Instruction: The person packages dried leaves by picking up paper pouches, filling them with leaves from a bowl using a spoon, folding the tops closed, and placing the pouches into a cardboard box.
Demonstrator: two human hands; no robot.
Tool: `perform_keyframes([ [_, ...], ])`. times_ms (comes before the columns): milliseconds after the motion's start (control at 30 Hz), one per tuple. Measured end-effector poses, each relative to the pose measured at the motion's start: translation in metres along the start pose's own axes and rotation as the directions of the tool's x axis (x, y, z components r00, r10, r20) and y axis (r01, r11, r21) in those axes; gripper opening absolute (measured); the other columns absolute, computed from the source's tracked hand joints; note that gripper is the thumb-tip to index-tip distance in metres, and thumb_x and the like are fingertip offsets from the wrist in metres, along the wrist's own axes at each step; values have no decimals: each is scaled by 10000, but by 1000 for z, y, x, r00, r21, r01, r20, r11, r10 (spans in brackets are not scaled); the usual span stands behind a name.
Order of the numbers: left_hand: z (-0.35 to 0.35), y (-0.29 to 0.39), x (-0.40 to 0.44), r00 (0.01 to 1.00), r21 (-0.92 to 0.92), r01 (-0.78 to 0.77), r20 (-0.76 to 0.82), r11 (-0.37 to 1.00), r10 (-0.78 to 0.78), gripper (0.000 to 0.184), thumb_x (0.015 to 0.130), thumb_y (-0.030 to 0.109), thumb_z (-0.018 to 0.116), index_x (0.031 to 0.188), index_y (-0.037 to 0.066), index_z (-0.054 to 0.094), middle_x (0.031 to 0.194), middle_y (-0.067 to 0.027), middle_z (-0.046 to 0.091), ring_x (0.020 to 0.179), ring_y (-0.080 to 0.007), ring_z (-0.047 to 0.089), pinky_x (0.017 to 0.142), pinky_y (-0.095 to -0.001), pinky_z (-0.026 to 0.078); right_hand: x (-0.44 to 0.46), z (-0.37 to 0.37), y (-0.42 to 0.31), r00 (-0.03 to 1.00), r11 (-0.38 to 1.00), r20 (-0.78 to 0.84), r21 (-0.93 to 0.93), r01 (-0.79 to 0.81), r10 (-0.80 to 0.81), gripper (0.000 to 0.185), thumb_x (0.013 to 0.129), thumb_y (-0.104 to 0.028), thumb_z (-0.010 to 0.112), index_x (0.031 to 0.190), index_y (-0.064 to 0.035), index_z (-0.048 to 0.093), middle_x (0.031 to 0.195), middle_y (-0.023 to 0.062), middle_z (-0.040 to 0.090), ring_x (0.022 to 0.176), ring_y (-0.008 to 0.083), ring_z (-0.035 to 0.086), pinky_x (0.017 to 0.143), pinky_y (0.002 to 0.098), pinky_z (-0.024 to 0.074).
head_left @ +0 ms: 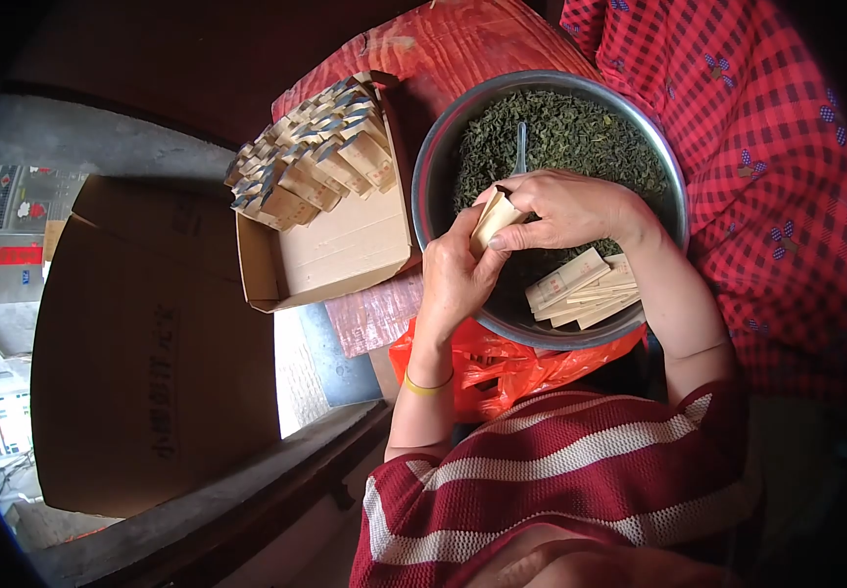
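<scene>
A small tan paper packet (494, 221) is held between both hands over a metal bowl (427, 196) of dark green dried leaves (590, 132). My left hand (460, 269) grips the packet from its left side, fingers closed. My right hand (565, 211) pinches its upper right edge. A spoon (521, 147) stands in the leaves just beyond my hands, its lower part hidden. Several flat paper packets (568, 279) lie stacked on the leaves at the bowl's near right.
Left of the bowl, an open cardboard box (330, 250) holds rows of filled packets (311, 162). Both rest on a red table (394, 59). A red plastic bag (511, 367) lies below the bowl, a checked cloth (737, 147) on the right, a large carton (149, 343) far left.
</scene>
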State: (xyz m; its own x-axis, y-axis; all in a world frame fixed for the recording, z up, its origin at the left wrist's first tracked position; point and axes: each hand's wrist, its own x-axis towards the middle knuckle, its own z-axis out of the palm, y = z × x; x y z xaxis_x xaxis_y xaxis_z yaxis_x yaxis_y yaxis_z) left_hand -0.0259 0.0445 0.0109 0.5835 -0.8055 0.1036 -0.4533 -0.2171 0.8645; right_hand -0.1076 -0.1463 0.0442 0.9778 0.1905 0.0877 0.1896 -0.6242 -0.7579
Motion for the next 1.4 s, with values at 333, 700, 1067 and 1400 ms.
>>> perform_keyframes([
  [333,-1,6,0,999,-41,45,-3,998,-45,316,922,215,707,1110,-17,600,811,-49,676,750,-104,625,676,-268,512,1,0,-4,994,997,-91,57,-48,53,360,888,-344,662,873,16,667,810,184,644,794,355,659,725,430,506],
  [700,6,-6,5,999,-137,-54,-7,989,54,351,1012,279,544,1242,16,573,766,-150,681,688,-234,693,632,-348,523,2,-8,-6,988,995,-125,44,-89,94,288,899,-263,671,901,25,650,828,181,662,801,362,668,718,422,508],
  [1067,-1,4,0,998,-310,26,-41,950,-41,374,1066,307,430,978,-25,580,774,-43,608,719,-103,568,664,-258,484,3,-9,-10,990,987,-140,159,-6,29,315,872,-273,712,894,34,645,816,181,665,787,333,680,717,398,515],
  [1400,-2,3,-1,995,-134,-25,-95,991,12,316,1049,270,471,926,-4,568,648,-145,590,566,-225,586,545,-343,461,2,-8,-12,988,995,-127,71,-74,83,342,863,-298,716,874,36,640,802,196,661,765,359,665,698,409,505],
])
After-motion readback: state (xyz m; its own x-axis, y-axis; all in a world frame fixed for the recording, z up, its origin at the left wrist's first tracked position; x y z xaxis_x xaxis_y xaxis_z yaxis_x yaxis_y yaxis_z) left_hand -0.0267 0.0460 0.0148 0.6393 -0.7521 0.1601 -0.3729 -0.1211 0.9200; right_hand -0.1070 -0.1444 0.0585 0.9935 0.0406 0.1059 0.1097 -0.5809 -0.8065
